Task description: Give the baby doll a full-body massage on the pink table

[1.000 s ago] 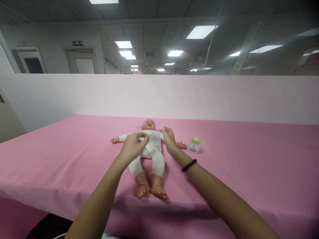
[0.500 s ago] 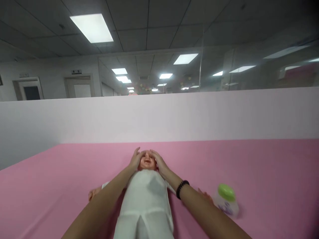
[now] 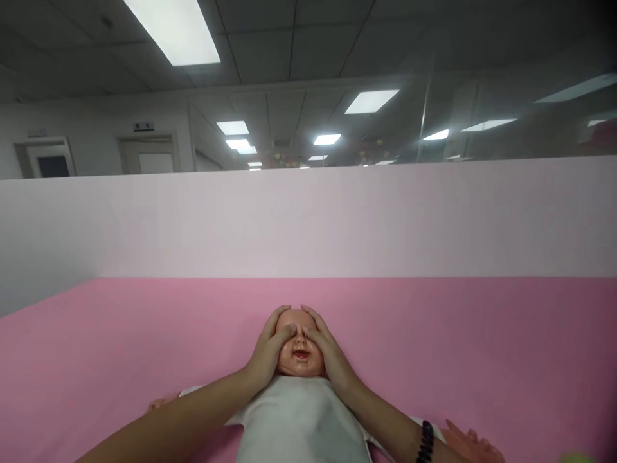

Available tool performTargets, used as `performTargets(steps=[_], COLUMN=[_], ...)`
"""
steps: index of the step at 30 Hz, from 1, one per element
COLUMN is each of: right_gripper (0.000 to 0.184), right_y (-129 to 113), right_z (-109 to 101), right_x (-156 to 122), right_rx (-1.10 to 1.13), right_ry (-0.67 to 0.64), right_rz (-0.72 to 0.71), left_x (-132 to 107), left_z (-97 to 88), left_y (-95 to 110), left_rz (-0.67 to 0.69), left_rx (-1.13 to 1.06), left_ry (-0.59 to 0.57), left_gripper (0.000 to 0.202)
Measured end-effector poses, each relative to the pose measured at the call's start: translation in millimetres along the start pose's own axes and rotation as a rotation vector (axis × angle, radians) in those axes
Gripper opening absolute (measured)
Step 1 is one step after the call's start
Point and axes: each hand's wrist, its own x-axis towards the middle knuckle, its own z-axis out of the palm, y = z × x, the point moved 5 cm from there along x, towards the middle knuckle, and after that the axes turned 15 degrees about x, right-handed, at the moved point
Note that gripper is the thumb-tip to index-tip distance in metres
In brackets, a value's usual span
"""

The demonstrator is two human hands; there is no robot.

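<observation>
A baby doll (image 3: 303, 411) in a white garment lies on its back, head away from me, arms spread to both sides. My left hand (image 3: 268, 345) cups one side of its head, fingers curved round toward the crown and the thumb across the eye area. My right hand (image 3: 333, 355) mirrors this on the other side, its thumb over the other eye. Between the hands, the doll's forehead, nose and red mouth show. The doll's legs are outside the view.
Under the doll is a pink padded surface (image 3: 144, 334), bounded at the back by a white wall (image 3: 308, 222). At the bottom right edge, a sliver of a green lid (image 3: 576, 458) shows. Glass, doors and ceiling lights lie beyond the wall.
The view has moved closer to the doll's head, and the jar with the green lid has nearly left the frame. Both thumbs have come down from the forehead to the eyes.
</observation>
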Motion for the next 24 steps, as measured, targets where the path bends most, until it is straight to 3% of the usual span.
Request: performTargets(steps=[10, 15, 24], right_gripper=[0.067, 0.065, 0.052], right_y=[-5, -6, -7], right_z=[3, 0, -1], right_x=[-12, -11, -11], right_rx=[0.044, -0.072, -0.065], right_ry=[0.005, -0.005, 0.0], right_rz=[0.124, 0.073, 0.035], left_x=[-7, -9, -5], left_z=[0.8, 0.9, 1.8], left_y=[5, 8, 3], left_rz=[-0.08, -0.083, -0.063], left_rx=[-0.013, -0.015, -0.03], left_ry=[-0.005, -0.014, -0.011], left_gripper=[0.059, 0.064, 0.05])
